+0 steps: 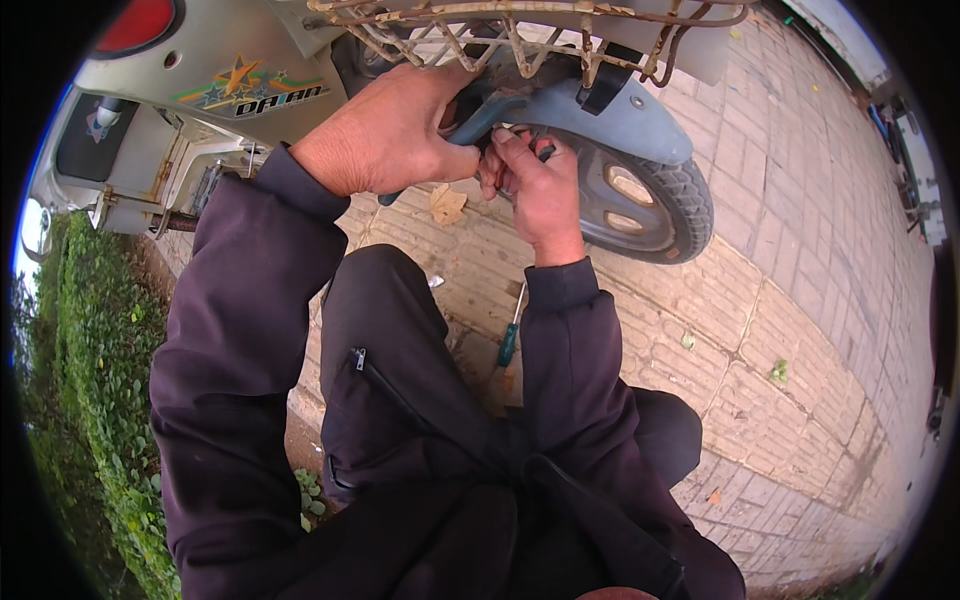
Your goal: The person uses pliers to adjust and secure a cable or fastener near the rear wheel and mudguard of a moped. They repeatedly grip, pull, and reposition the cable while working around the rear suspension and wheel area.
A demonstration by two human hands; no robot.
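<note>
we see our left hand (395, 130) at the blue-grey fender (640, 130), beneath the wire basket (450, 12); its thumb stands apart from the forefinger, and we cannot tell what the hidden fingertips hold. our right hand (545, 195), beside the wheel (655, 205), has its fingers drawn narrow on a small red-and-black object (546, 152). a green-handled screwdriver (508, 345) lies on the paving (640, 320).

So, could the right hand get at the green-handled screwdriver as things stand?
Probably yes: the screwdriver lies on the paving beside the right forearm, with nothing seen covering its handle. The right hand, though, is busy by the wheel and would first have to draw back.
</note>
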